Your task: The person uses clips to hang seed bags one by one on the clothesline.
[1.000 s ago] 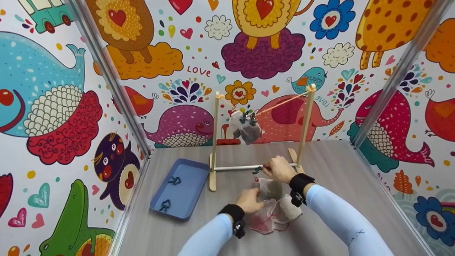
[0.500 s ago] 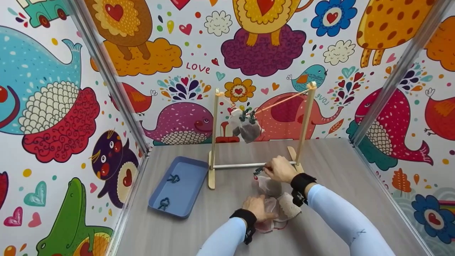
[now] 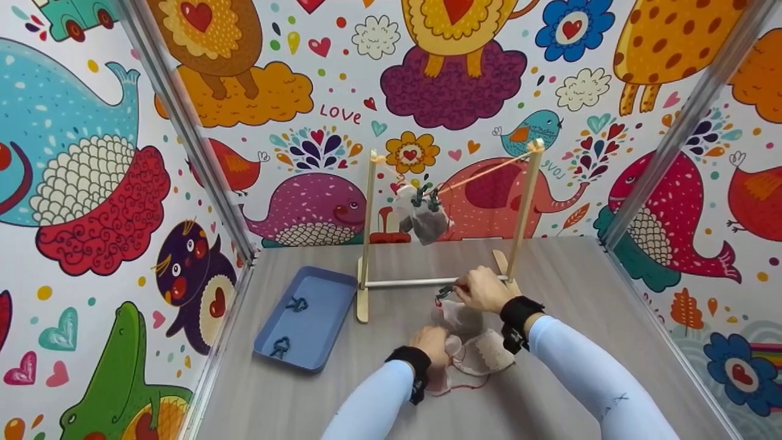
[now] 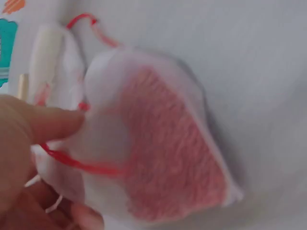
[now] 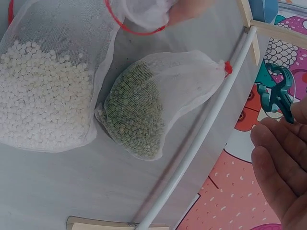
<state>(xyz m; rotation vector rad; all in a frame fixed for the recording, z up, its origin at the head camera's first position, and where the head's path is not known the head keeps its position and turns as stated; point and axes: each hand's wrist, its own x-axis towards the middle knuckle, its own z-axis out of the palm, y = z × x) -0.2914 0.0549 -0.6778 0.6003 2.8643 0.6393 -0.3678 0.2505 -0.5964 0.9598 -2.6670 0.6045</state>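
Note:
My left hand (image 3: 431, 345) pinches the neck of a white mesh drawstring bag (image 4: 172, 153) with pink grains inside. Its thumb (image 4: 57, 122) lies across the gathered mesh beside the red cord, in the left wrist view. My right hand (image 3: 482, 290) holds a dark green clip (image 5: 278, 91) between thumb and fingers, in front of the rack's crossbar. Below that hand lies a mesh bag of green beans (image 5: 134, 110). Another mesh bag with white beads (image 5: 45, 96) lies beside it, nearer me.
A wooden rack (image 3: 368, 226) stands at the back, with a sagging cord (image 3: 482, 178) between its posts. Mesh bags (image 3: 429, 223) hang from it by green clips (image 3: 434, 198). At left, a blue tray (image 3: 327, 327) holds two clips (image 3: 297, 304). Patterned walls enclose the table.
My left hand first moved right onto the bags, then drew slightly back left, gripping the pink bag's neck. The right hand stays nearly in place with the clip.

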